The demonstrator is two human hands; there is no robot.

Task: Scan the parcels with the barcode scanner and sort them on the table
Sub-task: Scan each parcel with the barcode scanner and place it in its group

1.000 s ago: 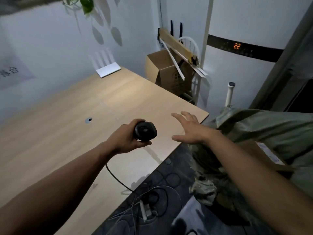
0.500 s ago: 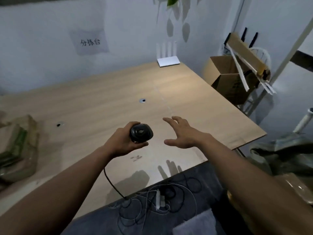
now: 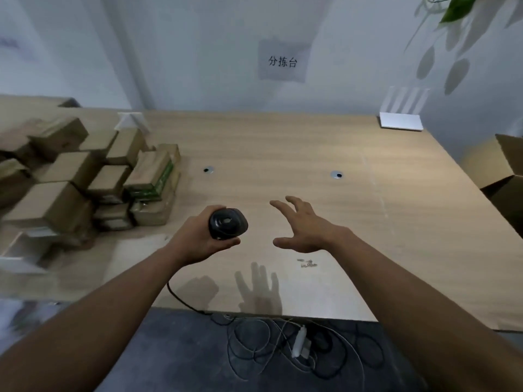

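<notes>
The left hand holds the scanner above the near middle of the worktop; its grip is closed round the handle, thumb along the underside, and the dark round head faces the camera. A black cable runs from below that hand over the near edge of the worktop.

The right hand hovers just beside the scanner, apart from it. Its grip is open, fingers spread and lightly bent, palm turned left and holding nothing. Its shadow falls on the wood below.

The parcels lie in a heap on the left part of the worktop, well apart from both hands. They are brown boxes stacked and leaning on one another; one near the right edge of the heap shows a green stripe. That side is blurred, so their labels cannot be read, and the pale flat things at the near left edge are perhaps envelopes.

Two small round holes sit in the wood beyond the hands. A white router stands at the far right corner against the wall. A paper sign hangs on the wall above the worktop. An open carton stands off the right end. Loose wires lie tangled on the grey floor below the near edge. Green leaves hang at the top right.
</notes>
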